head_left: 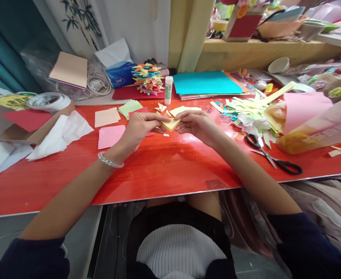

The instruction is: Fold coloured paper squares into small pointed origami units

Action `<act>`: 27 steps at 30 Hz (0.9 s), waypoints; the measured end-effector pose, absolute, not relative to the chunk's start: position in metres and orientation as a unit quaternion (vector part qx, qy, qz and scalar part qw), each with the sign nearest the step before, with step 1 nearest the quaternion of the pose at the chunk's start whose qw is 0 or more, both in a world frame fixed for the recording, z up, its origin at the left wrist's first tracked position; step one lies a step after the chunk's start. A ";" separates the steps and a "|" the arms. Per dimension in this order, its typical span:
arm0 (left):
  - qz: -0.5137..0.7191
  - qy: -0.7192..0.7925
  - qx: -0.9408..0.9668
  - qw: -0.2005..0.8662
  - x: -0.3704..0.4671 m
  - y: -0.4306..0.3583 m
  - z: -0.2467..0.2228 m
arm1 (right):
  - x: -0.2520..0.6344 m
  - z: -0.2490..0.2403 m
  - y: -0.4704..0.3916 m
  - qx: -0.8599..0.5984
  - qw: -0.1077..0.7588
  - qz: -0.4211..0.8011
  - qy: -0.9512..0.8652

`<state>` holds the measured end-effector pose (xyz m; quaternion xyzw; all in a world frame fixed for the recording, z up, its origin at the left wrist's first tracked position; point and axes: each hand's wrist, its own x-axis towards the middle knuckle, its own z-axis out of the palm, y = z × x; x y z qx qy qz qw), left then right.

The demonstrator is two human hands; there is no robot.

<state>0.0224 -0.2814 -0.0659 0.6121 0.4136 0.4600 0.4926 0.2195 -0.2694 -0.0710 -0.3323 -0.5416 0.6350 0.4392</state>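
Note:
Between both hands, just above the red table [170, 166], is a small folded piece of yellow paper [172, 124]. My left hand [139, 130] pinches its left side with thumb and fingers. From the right, my right hand [196, 126] grips the other side the same way. Behind the hands lie a yellow paper sheet [184, 110] and a small cream folded piece [162, 107]. Pink paper squares [109, 136], peach squares [106, 117] and light green squares [130, 107] lie left of the hands. A glue stick [168, 90] stands upright behind them.
A spiky model of folded paper [147, 79] stands beside a blue tissue pack [120, 73]. Blue paper sheets [206, 83] lie at the back. Open scissors [272, 155] and heaped paper strips [250, 108] are on the right. A cardboard box [21, 133] sits left.

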 end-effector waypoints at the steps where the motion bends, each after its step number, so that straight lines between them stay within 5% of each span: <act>1: 0.456 0.417 0.619 0.484 0.022 -0.282 -0.065 | 0.219 -0.070 -0.270 -0.333 0.435 0.630 -0.550; 9: 0.443 0.386 0.652 0.479 0.023 -0.285 -0.062 | 0.215 -0.070 -0.277 -0.368 0.420 0.556 -0.616; 20: 0.464 0.399 0.690 0.387 0.028 -0.281 -0.074 | 0.213 -0.065 -0.283 -0.365 0.255 0.628 -0.639; 27: 0.391 0.428 0.784 0.220 0.030 -0.293 -0.067 | 0.202 -0.071 -0.288 -0.370 0.318 0.570 -0.661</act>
